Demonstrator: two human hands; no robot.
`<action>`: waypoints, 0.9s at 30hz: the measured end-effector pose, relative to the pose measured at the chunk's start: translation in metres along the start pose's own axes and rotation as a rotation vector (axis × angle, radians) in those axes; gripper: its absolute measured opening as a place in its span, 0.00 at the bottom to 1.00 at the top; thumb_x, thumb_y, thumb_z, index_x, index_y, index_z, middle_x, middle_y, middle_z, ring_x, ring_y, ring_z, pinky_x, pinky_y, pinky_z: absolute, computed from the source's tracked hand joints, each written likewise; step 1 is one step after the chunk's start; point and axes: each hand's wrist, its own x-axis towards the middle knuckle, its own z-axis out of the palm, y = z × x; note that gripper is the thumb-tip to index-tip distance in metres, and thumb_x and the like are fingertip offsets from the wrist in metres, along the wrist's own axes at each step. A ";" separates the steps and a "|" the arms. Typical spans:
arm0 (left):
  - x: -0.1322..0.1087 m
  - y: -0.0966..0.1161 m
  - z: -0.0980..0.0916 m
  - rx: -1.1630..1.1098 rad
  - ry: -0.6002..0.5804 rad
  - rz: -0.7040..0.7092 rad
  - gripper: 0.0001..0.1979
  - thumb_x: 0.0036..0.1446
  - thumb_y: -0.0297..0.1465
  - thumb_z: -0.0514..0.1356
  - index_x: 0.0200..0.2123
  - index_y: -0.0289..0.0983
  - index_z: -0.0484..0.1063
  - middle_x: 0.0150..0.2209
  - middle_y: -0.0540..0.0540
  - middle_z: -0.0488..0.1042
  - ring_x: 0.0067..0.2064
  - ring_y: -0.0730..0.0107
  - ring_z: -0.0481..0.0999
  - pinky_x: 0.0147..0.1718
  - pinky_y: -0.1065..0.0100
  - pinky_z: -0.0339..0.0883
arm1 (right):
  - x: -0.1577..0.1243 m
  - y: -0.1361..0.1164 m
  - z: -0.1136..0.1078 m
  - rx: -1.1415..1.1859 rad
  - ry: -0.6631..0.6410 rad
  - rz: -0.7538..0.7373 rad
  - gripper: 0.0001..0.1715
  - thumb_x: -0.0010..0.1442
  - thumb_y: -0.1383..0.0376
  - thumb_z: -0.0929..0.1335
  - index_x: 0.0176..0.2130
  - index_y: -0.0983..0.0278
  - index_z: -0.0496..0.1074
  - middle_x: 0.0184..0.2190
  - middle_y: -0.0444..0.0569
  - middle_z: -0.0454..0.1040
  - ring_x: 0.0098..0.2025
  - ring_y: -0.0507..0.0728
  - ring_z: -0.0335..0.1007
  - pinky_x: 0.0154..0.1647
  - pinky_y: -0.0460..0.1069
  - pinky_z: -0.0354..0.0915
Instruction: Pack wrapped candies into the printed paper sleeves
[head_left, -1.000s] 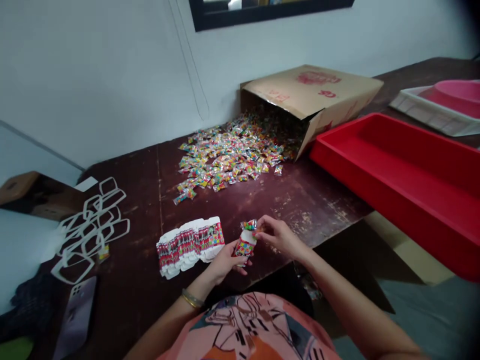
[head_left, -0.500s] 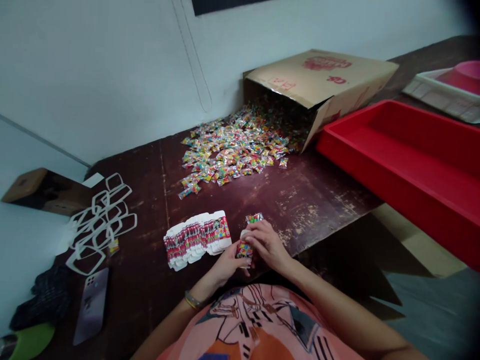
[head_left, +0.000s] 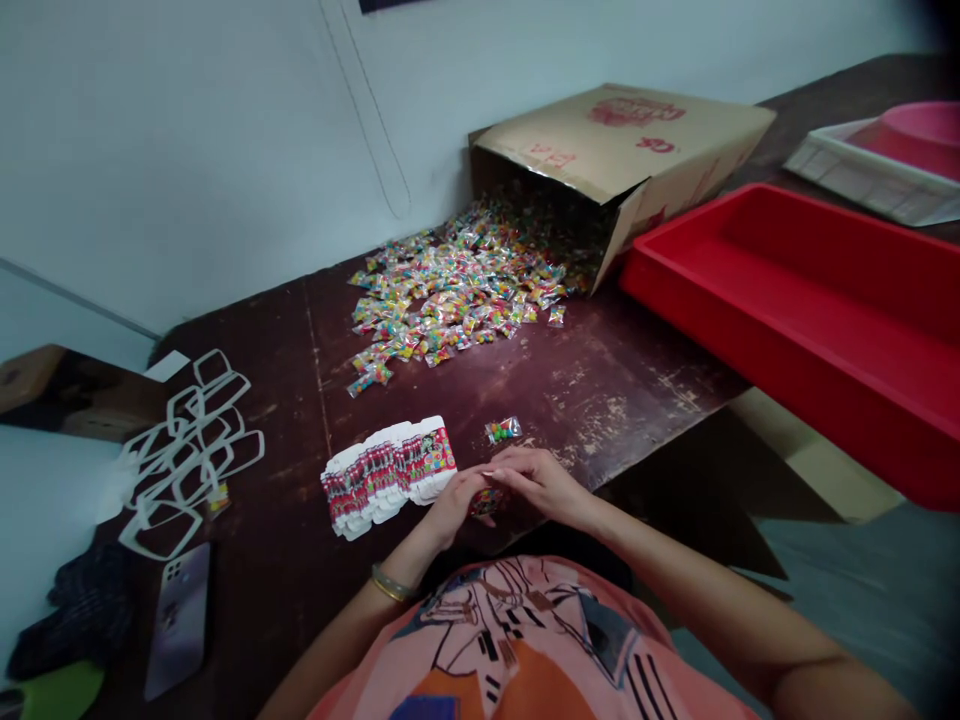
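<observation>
Through my distant view, right of the carton row [head_left: 386, 478], the left hand [head_left: 452, 506] holds a small patterned carton [head_left: 487, 502]; the right hand [head_left: 538, 482] curves over its top, grip unclear. I'd brace its walls gently, pressing evenly.

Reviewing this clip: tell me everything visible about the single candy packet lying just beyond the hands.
The candy packet is small, clear and shiny, apparently plastic film, with several round pieces inside, green and orange among them. Whether its ends are sealed is too small to tell. It lies flat on the dark table, nearer the right hand than the pile of similar packets, seemingly touching only the tabletop.
</observation>
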 end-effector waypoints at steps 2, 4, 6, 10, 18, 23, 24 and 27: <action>-0.001 0.001 -0.001 -0.083 -0.064 0.023 0.20 0.56 0.38 0.54 0.48 0.33 0.70 0.37 0.41 0.75 0.38 0.59 0.72 0.26 0.67 0.70 | 0.002 -0.002 -0.002 -0.035 0.045 -0.011 0.14 0.63 0.60 0.65 0.42 0.62 0.78 0.37 0.49 0.76 0.39 0.54 0.71 0.43 0.49 0.66; -0.004 0.001 -0.002 -0.131 -0.132 0.031 0.22 0.54 0.37 0.57 0.51 0.35 0.68 0.39 0.42 0.74 0.40 0.60 0.72 0.29 0.66 0.70 | 0.003 -0.001 -0.001 -0.058 0.067 -0.015 0.14 0.63 0.60 0.65 0.42 0.62 0.78 0.36 0.49 0.77 0.39 0.54 0.72 0.43 0.49 0.66; -0.009 0.001 -0.003 -0.095 -0.144 0.009 0.23 0.51 0.34 0.61 0.52 0.36 0.68 0.40 0.44 0.73 0.38 0.63 0.71 0.29 0.68 0.69 | -0.001 0.001 0.001 -0.094 0.094 -0.045 0.14 0.63 0.60 0.65 0.42 0.61 0.78 0.37 0.50 0.77 0.40 0.54 0.72 0.45 0.49 0.66; -0.018 0.002 -0.005 -0.011 -0.140 -0.080 0.18 0.52 0.35 0.63 0.46 0.35 0.71 0.34 0.47 0.71 0.33 0.69 0.69 0.27 0.70 0.68 | -0.016 0.011 0.012 -0.154 0.151 -0.094 0.14 0.64 0.61 0.65 0.45 0.59 0.77 0.39 0.50 0.78 0.41 0.55 0.72 0.45 0.51 0.67; -0.018 -0.004 0.007 -0.145 -0.242 -0.128 0.25 0.54 0.36 0.62 0.55 0.40 0.65 0.47 0.41 0.73 0.44 0.59 0.74 0.35 0.64 0.70 | -0.036 0.007 0.003 -0.171 0.163 -0.024 0.15 0.64 0.62 0.64 0.47 0.60 0.75 0.40 0.51 0.78 0.40 0.56 0.71 0.43 0.52 0.67; -0.033 0.014 -0.031 0.024 0.066 0.030 0.22 0.54 0.36 0.62 0.52 0.38 0.69 0.50 0.40 0.71 0.50 0.60 0.71 0.47 0.63 0.66 | -0.043 -0.002 -0.050 -0.387 0.001 0.158 0.14 0.63 0.59 0.65 0.35 0.61 0.78 0.35 0.50 0.78 0.38 0.56 0.71 0.44 0.51 0.65; -0.038 0.017 -0.043 0.013 0.169 0.048 0.20 0.55 0.38 0.61 0.50 0.36 0.70 0.47 0.40 0.73 0.47 0.61 0.72 0.45 0.63 0.67 | -0.039 0.002 -0.048 -0.442 -0.015 0.133 0.13 0.62 0.59 0.66 0.34 0.61 0.78 0.36 0.50 0.77 0.40 0.57 0.70 0.46 0.52 0.64; -0.053 0.023 -0.074 -0.020 0.429 0.101 0.19 0.54 0.40 0.61 0.45 0.34 0.71 0.39 0.42 0.75 0.39 0.65 0.74 0.38 0.67 0.67 | -0.006 0.019 -0.012 -0.513 -0.074 -0.049 0.13 0.62 0.61 0.66 0.45 0.61 0.75 0.45 0.52 0.74 0.48 0.57 0.67 0.52 0.53 0.62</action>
